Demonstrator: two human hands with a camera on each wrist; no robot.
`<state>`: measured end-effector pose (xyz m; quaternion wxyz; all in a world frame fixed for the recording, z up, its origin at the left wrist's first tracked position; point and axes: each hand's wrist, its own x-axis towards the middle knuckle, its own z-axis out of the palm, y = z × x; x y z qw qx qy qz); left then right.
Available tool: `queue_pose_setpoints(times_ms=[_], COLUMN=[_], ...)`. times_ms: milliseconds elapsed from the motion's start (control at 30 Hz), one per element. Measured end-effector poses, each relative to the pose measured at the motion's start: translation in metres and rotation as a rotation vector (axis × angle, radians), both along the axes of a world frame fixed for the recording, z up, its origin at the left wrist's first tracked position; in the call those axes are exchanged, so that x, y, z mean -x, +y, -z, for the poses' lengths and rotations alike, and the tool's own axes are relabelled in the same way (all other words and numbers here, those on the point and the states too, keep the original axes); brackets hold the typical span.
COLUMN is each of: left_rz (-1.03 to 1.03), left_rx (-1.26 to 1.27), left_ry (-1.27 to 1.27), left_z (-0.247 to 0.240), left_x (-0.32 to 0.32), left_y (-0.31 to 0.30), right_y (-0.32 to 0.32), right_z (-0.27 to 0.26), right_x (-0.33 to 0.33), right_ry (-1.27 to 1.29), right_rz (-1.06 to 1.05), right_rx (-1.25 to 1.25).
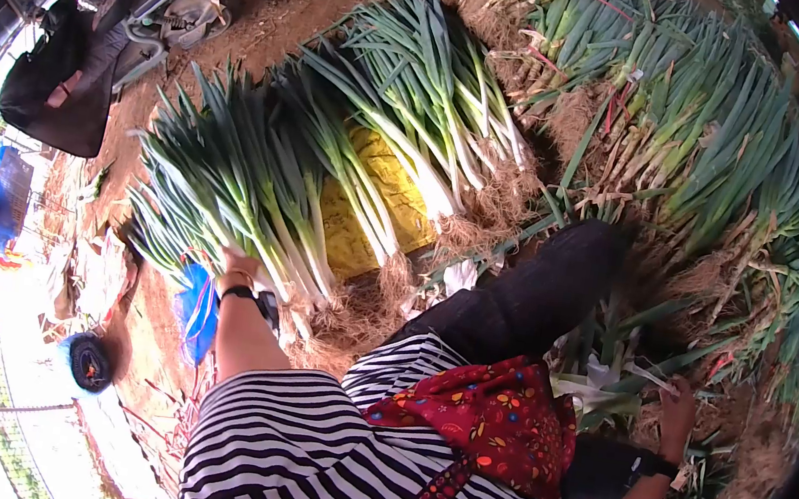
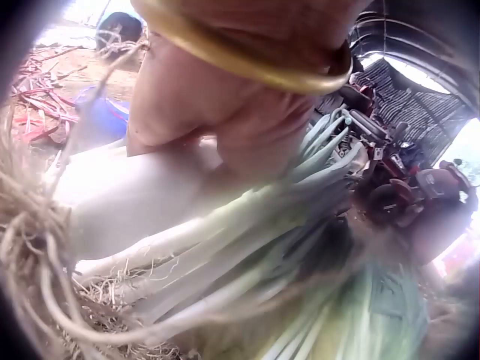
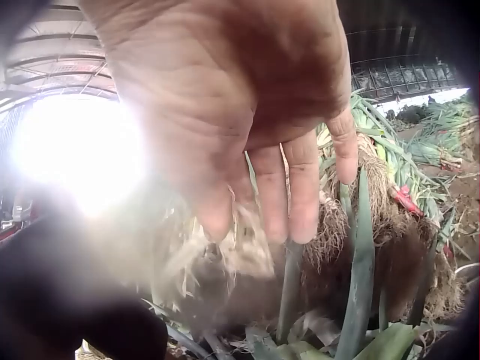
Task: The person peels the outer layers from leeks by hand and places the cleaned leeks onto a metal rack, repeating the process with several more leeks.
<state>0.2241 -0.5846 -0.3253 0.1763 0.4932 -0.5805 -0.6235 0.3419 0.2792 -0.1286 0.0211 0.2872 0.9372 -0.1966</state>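
Observation:
My left hand (image 1: 240, 269) is at the near end of a row of leeks (image 1: 227, 176), whose white stems and roots point toward me. In the left wrist view the left hand (image 2: 217, 112) grips a thick white leek stem (image 2: 142, 195), with stringy roots (image 2: 30, 247) at its end. My right hand (image 1: 677, 412) is out to the right, beside a pale dry leaf strip (image 1: 650, 375). The right wrist view shows its fingers (image 3: 303, 195) hanging nearly straight, with pale leaf shreds (image 3: 244, 232) behind and between them.
Leeks lie on a yellow sheet (image 1: 362, 229) ahead. A large heap of leeks (image 1: 721, 181) with red ties fills the right side. My dark-trousered leg (image 1: 538, 268) crosses between them. A motorbike (image 1: 183, 14), a blue bag (image 1: 199, 314) and a small wheel (image 1: 89, 362) are at left.

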Motion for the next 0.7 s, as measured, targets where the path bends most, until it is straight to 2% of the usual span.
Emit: queue_pose_setpoints(times_ms=[100, 133, 167, 233, 267, 333, 400, 433, 500, 567, 600, 633, 700], left_rz=[-0.356, -0.488, -0.500, -0.066, -0.070, -0.010, -0.033, -0.056, -0.113, -0.223, -0.145, -0.142, 0.134], left_rx=[-0.517, -0.686, -0.691, -0.274, -0.278, 0.488, 0.532, 0.577, 0.655, 0.650, 0.542, 0.544, 0.448], left_ry=[-0.037, -0.060, -0.073, -0.470, -0.469, -0.475, -0.393, -0.313, -0.315, -0.632, -0.860, -0.857, -1.302], left_z=[0.113, 0.129, 0.142, 0.138, 0.138, 0.135, 0.093, 0.056, 0.020, -0.009, -0.063, -0.050, 0.010], left_x=[-0.062, -0.073, -0.085, -0.092, -0.096, -0.099, -0.093, -0.085, -0.077, -0.066, -0.054, -0.054, -0.053], left_y=[0.028, 0.026, 0.019, 0.011, 0.012, 0.019, 0.040, 0.059, 0.078, 0.088, 0.119, 0.110, 0.070], right_y=[-0.009, -0.013, -0.015, -0.009, -0.003, -0.001, -0.008, -0.012, -0.017, -0.008, -0.003, -0.003, -0.013], right_z=[-0.014, -0.021, -0.028, -0.031, -0.031, -0.033, -0.038, -0.038, -0.039, -0.030, -0.026, -0.026, -0.032], right_x=[0.000, 0.003, 0.004, 0.007, 0.007, 0.009, 0.011, 0.011, 0.012, 0.010, 0.007, 0.006, 0.004], right_ry=[0.012, -0.022, -0.056, -0.059, -0.022, 0.018, 0.054, 0.053, 0.016, 0.012, 0.009, 0.011, 0.047], right_rz=[-0.103, -0.113, -0.126, -0.081, -0.082, -0.083, -0.115, -0.116, -0.104, -0.120, -0.131, -0.127, -0.122], right_rx=[0.065, 0.095, 0.128, 0.199, 0.211, 0.220, 0.169, 0.168, 0.188, 0.168, 0.147, 0.148, 0.146])
